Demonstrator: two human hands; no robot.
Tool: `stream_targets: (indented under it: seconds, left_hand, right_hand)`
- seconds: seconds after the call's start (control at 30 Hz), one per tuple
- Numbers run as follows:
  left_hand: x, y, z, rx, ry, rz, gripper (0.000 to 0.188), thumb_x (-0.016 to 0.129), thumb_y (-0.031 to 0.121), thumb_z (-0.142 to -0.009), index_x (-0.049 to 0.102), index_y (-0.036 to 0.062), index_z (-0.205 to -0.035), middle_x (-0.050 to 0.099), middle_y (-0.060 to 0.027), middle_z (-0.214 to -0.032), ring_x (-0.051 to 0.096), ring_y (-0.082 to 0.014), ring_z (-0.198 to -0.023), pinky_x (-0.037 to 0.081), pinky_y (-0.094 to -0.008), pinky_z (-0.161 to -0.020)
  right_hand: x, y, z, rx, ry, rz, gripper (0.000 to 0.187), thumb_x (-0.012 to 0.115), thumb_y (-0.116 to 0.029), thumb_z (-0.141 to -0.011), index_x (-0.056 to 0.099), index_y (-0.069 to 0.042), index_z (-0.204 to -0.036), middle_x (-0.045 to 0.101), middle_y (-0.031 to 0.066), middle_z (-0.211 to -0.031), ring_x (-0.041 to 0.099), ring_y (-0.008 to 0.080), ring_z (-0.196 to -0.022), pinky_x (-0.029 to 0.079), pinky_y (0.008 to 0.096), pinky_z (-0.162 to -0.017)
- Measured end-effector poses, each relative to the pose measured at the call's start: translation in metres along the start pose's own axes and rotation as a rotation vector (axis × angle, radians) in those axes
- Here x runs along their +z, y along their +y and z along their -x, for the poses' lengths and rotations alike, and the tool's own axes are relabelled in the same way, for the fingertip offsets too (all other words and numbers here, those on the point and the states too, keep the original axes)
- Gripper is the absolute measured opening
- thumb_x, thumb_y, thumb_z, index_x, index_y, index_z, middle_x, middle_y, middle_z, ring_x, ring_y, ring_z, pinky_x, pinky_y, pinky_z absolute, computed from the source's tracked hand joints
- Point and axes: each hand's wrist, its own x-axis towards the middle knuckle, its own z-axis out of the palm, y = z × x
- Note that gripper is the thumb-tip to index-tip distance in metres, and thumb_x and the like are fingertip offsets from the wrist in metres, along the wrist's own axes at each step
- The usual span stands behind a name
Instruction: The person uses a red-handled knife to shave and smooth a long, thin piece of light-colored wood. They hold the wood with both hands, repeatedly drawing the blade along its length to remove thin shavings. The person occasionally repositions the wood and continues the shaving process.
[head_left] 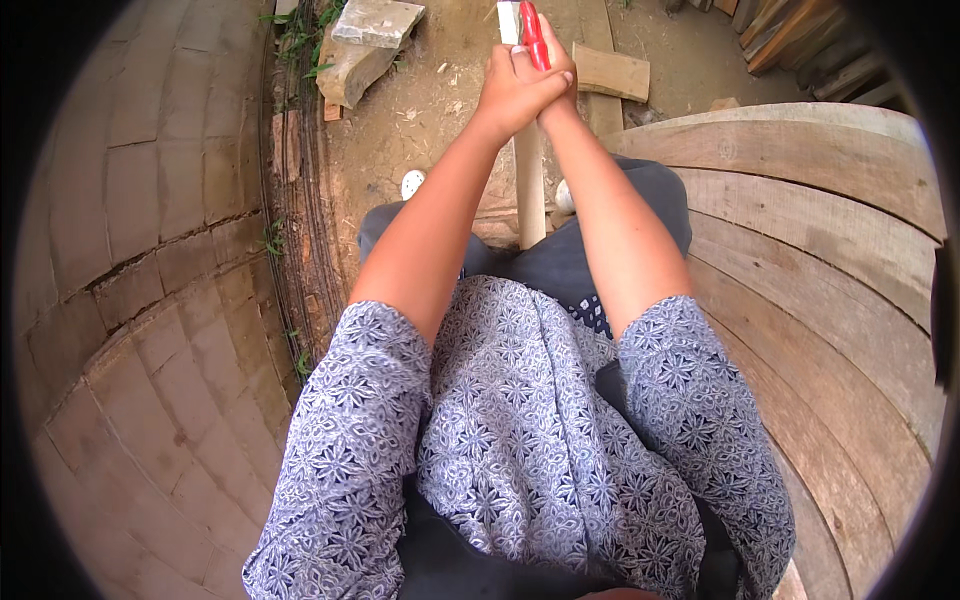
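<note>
Both my hands are together at the top middle, arms stretched forward. My right hand is closed around a red-handled tool; its working end is cut off by the upper rim, so I cannot make out its kind. Pressed against it, my left hand is closed too, its thumb lying across the right hand and its fingers near the lower end of the red handle. Beneath the hands a narrow pale wooden strip runs lengthwise between my knees.
A wall of stacked planks rises on the right, with a brick or tile surface on the left. Stone blocks lie ahead left, a short board ahead right. More timber stands at the far right.
</note>
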Motion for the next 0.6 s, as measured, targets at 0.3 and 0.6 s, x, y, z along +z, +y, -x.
stream_targets:
  seconds: [0.3,0.6]
  left_hand:
    - [0.003,0.04,0.197,0.055,-0.137,-0.266,0.083,0.081,0.034,-0.071,0.035,-0.0086,-0.126,0.042,-0.0238,-0.115,0.045,-0.0412,-0.116,0.045,-0.0474,-0.097]
    - [-0.021,0.022,0.009,-0.133,-0.093,-0.167,0.091,0.085,0.045,-0.07,0.038,-0.0017,-0.131,0.058,-0.0236,-0.119,0.061,-0.0309,-0.11,0.052,-0.0409,-0.089]
  right_hand:
    - [-0.054,-0.07,0.194,0.001,-0.046,-0.045,0.06,0.052,-0.012,-0.094,0.039,-0.002,-0.152,0.065,0.0193,-0.127,0.066,0.0203,-0.102,0.052,0.0308,-0.088]
    - [0.011,-0.004,0.017,-0.108,0.029,-0.023,0.062,0.061,-0.015,-0.092,0.043,-0.012,-0.152,0.068,0.0135,-0.122,0.066,0.022,-0.103,0.052,0.0336,-0.09]
